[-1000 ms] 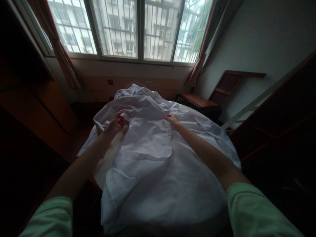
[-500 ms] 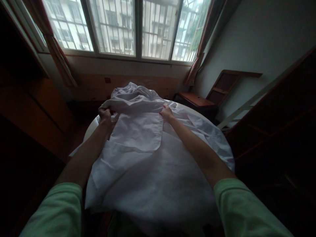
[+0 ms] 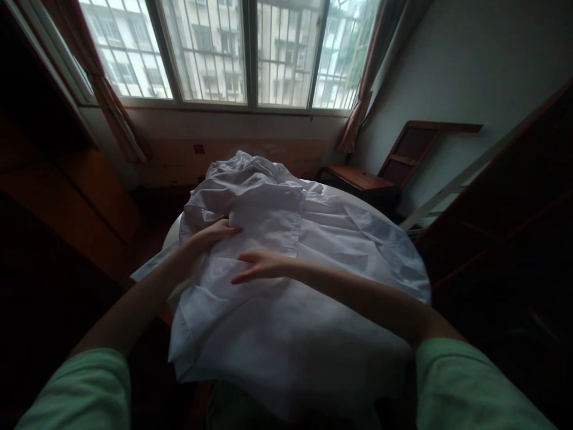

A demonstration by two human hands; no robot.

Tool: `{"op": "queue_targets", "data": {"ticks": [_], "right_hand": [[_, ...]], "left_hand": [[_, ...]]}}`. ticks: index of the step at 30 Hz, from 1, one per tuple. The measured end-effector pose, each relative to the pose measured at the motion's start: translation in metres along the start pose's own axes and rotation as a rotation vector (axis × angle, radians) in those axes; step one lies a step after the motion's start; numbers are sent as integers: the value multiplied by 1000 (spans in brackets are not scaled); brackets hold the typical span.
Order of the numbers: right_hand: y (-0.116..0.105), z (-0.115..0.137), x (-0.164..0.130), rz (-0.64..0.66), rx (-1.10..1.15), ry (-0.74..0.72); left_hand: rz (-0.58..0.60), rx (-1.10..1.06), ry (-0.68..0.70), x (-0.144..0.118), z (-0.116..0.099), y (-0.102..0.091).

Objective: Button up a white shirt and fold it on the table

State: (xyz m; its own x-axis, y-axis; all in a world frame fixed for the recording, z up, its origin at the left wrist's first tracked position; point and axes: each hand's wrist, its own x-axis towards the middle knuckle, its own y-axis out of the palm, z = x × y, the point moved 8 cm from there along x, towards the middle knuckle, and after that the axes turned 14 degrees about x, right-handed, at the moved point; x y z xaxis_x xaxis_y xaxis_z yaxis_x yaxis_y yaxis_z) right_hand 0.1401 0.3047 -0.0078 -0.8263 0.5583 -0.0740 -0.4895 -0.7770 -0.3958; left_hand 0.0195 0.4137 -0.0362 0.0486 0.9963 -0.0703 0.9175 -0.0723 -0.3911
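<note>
A rumpled white garment (image 3: 331,239), with a stitched edge and loose folds, is spread over a round white-edged table. My left hand (image 3: 217,233) rests on its left part, thumb stretched out over the cloth; the other fingers are partly hidden by a fold. Just nearer to me and to the right, my right hand (image 3: 262,264) lies over the cloth with thumb and fingers apart, holding nothing. The far end of the garment is bunched into a heap, and its near part hangs over the table's front edge.
A wooden chair (image 3: 358,177) stands beyond the table at the right, near the wall. Barred windows (image 3: 210,54) with tied curtains (image 3: 117,122) line the far side. Dark wooden furniture stands at the left and right.
Both hands have let go of the garment's raised flap, which now lies flatter on the table. My left hand has moved right and nearer; my right hand has moved left and nearer.
</note>
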Motion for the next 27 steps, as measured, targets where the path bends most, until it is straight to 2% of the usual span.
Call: {"op": "queue_targets", "data": {"ticks": [2,7,10,13,17,21,24,27], "right_hand": [[10,6,-16,51,-85,-50],[23,25,-82,136,-426,-278],[38,15,-122,164,-720,-366],[46,1,-145,81,-934,-358],[52,5,-157,-25,-941,-366],[61,13,-155,-73,-787,-359],[66,9,-150,-130,-719,-351],[76,13,-152,-114,-784,-493]], "left_hand": [[33,149,16,8,8,6],[-105,310,150,23,12,-2],[-164,386,170,21,9,-4],[-227,456,186,15,1,-3],[-324,499,154,9,-5,-4],[-356,498,146,-1,-9,-2],[-379,632,153,-9,-13,2],[-382,817,130,-13,-16,6]]}}
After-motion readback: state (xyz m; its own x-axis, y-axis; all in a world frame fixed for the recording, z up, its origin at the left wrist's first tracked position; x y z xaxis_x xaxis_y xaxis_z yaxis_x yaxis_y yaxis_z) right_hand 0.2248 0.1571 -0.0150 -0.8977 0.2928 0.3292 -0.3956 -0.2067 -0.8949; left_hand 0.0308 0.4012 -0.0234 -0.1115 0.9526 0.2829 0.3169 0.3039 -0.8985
